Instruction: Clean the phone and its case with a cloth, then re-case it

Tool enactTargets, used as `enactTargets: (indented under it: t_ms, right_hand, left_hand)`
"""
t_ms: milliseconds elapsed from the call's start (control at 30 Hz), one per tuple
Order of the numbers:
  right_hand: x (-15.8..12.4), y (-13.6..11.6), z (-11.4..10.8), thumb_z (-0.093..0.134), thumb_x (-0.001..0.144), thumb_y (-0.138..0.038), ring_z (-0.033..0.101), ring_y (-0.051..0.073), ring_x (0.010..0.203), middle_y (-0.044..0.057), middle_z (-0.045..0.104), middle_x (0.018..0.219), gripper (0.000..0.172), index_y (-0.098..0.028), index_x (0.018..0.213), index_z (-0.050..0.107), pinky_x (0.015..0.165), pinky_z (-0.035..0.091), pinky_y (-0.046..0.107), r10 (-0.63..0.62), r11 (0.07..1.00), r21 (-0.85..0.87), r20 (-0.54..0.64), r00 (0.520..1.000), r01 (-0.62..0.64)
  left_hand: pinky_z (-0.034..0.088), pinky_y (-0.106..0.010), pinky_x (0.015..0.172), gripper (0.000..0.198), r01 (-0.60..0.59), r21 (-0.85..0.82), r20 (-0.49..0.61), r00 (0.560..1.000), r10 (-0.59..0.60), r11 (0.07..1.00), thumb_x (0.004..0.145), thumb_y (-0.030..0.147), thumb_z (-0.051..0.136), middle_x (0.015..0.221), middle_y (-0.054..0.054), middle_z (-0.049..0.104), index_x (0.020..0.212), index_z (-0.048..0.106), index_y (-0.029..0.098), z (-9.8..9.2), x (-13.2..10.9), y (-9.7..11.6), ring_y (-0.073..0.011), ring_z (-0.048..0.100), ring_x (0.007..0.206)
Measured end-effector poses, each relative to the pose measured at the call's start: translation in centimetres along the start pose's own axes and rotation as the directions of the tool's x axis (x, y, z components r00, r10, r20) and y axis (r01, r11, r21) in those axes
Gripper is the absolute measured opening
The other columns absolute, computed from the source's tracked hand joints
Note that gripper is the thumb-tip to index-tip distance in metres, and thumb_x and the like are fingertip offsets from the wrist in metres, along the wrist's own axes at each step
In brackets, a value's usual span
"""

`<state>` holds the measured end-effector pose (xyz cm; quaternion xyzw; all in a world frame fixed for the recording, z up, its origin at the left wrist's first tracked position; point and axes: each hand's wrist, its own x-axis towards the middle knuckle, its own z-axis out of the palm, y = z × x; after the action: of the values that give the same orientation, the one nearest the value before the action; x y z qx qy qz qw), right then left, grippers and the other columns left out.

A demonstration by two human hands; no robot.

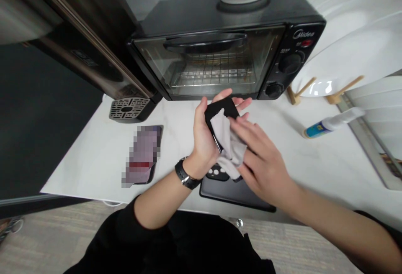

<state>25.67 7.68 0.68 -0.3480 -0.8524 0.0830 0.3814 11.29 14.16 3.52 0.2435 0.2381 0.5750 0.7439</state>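
My left hand (204, 134) holds a dark phone (216, 142) upright above the white counter; only the phone's edge shows. A cleaning cloth (226, 134), grey on one side and black on the other, is draped over the phone. My right hand (262, 163) presses the cloth against the phone with its fingers. A black watch sits on my left wrist. Directly under my hands another black phone (234, 188) lies flat, camera side up, near the counter's front edge.
A black toaster oven (226, 48) stands behind my hands with a white container on top. A third phone (143, 154) lies left on the counter (314, 157). A small spray bottle (333, 122) lies right, near white plates (351, 52) in a wooden rack. A dark appliance is at left.
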Motion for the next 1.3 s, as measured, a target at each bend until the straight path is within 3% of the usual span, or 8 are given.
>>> enactTargets:
  t_ms: [100,233,400,733,867,1033,1167,1300]
  right_hand:
    - [-0.1,0.3,0.2,0.059,0.105,-0.037,0.041,0.037,0.160,0.022,0.059,0.157,0.038,-0.011,0.132,0.068,0.127,0.041,0.064,-0.137,0.987,-0.050,0.227,0.964,0.152]
    - [-0.2,0.6,0.3,0.056,0.105,-0.052,0.026,0.046,0.164,0.036,0.045,0.163,0.060,0.001,0.130,0.067,0.126,0.035,0.073,0.054,0.978,-0.208,0.169,0.984,-0.018]
    - [0.1,-0.1,0.3,0.053,0.107,-0.046,0.025,0.035,0.166,0.028,0.044,0.167,0.067,0.000,0.156,0.048,0.132,0.033,0.062,-0.105,0.978,-0.141,0.312,0.944,0.156]
    - [0.7,-0.3,0.4,0.058,0.092,-0.025,0.001,0.037,0.169,0.022,0.000,0.182,0.101,-0.005,0.172,-0.001,0.135,0.024,0.065,0.082,0.996,-0.054,0.124,0.989,-0.076]
    - [1.0,-0.9,-0.3,0.053,0.096,-0.019,0.032,0.038,0.164,0.017,0.035,0.175,0.080,-0.013,0.170,0.024,0.130,0.039,0.056,0.113,0.988,-0.116,0.085,0.990,-0.103]
    - [1.2,0.0,-1.5,0.051,0.104,-0.026,0.073,0.036,0.118,0.018,0.079,0.118,0.032,-0.015,0.126,0.072,0.110,0.055,0.054,0.273,0.962,0.045,-0.056,0.960,-0.271]
    - [1.4,1.3,-2.1,0.067,0.100,-0.050,0.066,0.020,0.066,0.004,0.071,0.071,0.038,-0.021,0.075,0.069,0.063,0.054,0.033,0.639,0.605,0.598,0.029,0.769,-0.526]
    - [1.7,1.6,-1.7,0.084,0.086,-0.056,0.057,0.012,0.056,0.000,0.070,0.067,0.040,-0.020,0.073,0.072,0.052,0.043,0.025,0.621,0.203,0.812,0.325,0.714,-0.547]
  left_hand:
    - [0.051,-0.049,0.116,0.050,0.073,-0.003,0.032,0.997,-0.073,0.997,0.108,0.061,0.040,0.107,-0.005,0.076,0.119,0.071,0.023,0.1,-0.2,0.2,-0.0320,0.065,0.139]
    - [0.045,-0.051,0.121,0.043,0.065,-0.071,0.002,0.998,-0.065,0.995,0.108,0.056,0.042,0.102,-0.004,0.075,0.114,0.069,0.024,0.2,-0.1,0.7,-0.0316,0.061,0.143]
    - [0.046,-0.046,0.119,0.044,0.061,-0.046,-0.016,0.998,-0.062,0.997,0.108,0.058,0.043,0.103,-0.004,0.074,0.118,0.069,0.023,0.0,-0.1,0.9,-0.0300,0.063,0.141]
    - [0.050,-0.049,0.117,0.035,-0.003,0.038,0.067,0.998,0.000,0.999,0.109,0.053,0.045,0.106,-0.004,0.072,0.098,0.064,0.026,1.3,-1.1,-0.3,-0.0292,0.061,0.142]
    - [0.052,-0.045,0.117,0.034,-0.135,0.150,0.132,0.984,0.116,0.979,0.106,0.059,0.053,0.115,-0.004,0.073,0.104,0.067,0.028,1.3,-1.5,0.1,-0.0290,0.061,0.141]
    - [0.040,-0.047,0.128,0.045,-0.269,0.332,0.271,0.945,0.182,0.904,0.100,0.067,0.060,0.144,-0.003,0.066,0.120,0.072,0.028,1.3,-1.7,0.9,-0.0326,0.049,0.152]
    - [0.037,-0.046,0.129,0.046,-0.319,0.397,0.293,0.933,0.210,0.861,0.101,0.057,0.067,0.158,0.000,0.060,0.141,0.066,0.034,1.2,-1.7,1.1,-0.0315,0.042,0.159]
    - [0.049,-0.049,0.120,0.060,-0.092,0.352,0.291,0.957,-0.015,0.931,0.106,0.069,0.047,0.140,-0.007,0.074,0.152,0.059,0.032,0.8,-1.8,0.2,-0.0327,0.063,0.142]
